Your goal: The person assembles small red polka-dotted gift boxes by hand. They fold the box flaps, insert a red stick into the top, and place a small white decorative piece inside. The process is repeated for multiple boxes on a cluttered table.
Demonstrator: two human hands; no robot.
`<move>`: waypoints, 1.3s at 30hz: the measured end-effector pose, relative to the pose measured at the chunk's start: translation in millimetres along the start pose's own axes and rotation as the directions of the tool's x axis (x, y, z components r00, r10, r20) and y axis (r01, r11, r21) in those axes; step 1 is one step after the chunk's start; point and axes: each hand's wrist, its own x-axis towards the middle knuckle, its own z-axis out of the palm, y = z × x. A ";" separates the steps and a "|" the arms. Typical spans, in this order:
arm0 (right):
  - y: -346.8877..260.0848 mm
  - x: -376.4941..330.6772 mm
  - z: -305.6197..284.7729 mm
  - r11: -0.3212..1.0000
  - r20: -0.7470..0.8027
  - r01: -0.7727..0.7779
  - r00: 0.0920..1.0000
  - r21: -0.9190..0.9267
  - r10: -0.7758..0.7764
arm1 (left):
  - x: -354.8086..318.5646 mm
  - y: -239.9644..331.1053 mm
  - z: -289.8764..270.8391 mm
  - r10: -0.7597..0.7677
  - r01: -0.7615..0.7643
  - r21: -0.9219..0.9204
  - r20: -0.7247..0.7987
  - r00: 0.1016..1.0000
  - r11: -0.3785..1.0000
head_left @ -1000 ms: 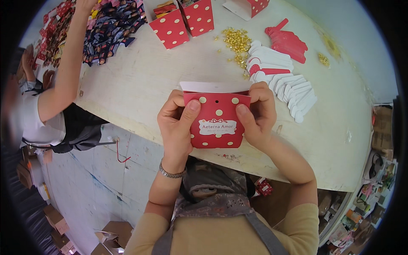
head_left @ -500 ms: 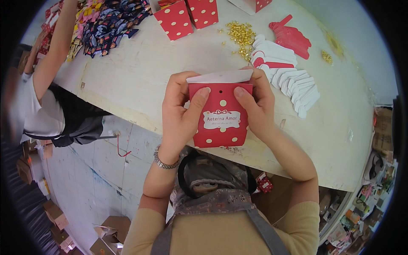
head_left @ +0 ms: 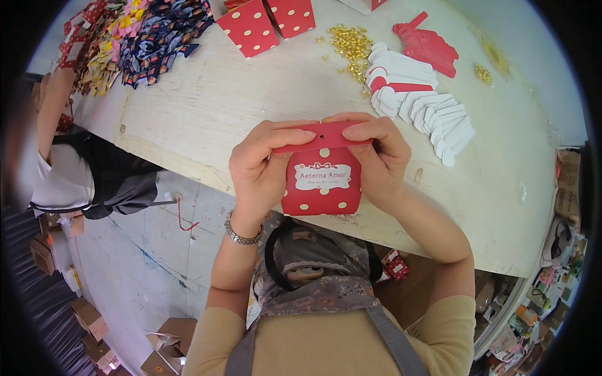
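A red gift box [head_left: 323, 202] with cream dots and a white label stands near the table's front edge, its printed face toward me. Its red top flap [head_left: 322, 136], with a small dark hole in the middle, is folded over toward me. My left hand [head_left: 260, 163] grips the flap's left end, thumb on top and fingers bent behind it. At the right end my right hand [head_left: 382, 156] pinches the flap in the same way. The back of the box is hidden from view.
Beyond the box lie gold fasteners [head_left: 351, 47], white tags [head_left: 433, 119] and red tags [head_left: 429, 50]. More dotted boxes [head_left: 251, 28] stand at the back. Dark-wrapped sweets [head_left: 160, 47] are heaped at the far left, beside another person's arm [head_left: 53, 109].
The box's top flap, earlier upright with its white inside showing, has come down toward me. My thumbs have shifted from the front panel onto the flap. The other person's arm has lowered.
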 end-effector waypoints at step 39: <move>-21.1 -17.1 33.3 0.607 0.357 0.423 0.904 -0.673 -0.235 | -19.9 25.1 13.9 -0.007 0.067 0.317 -0.187 0.982 0.946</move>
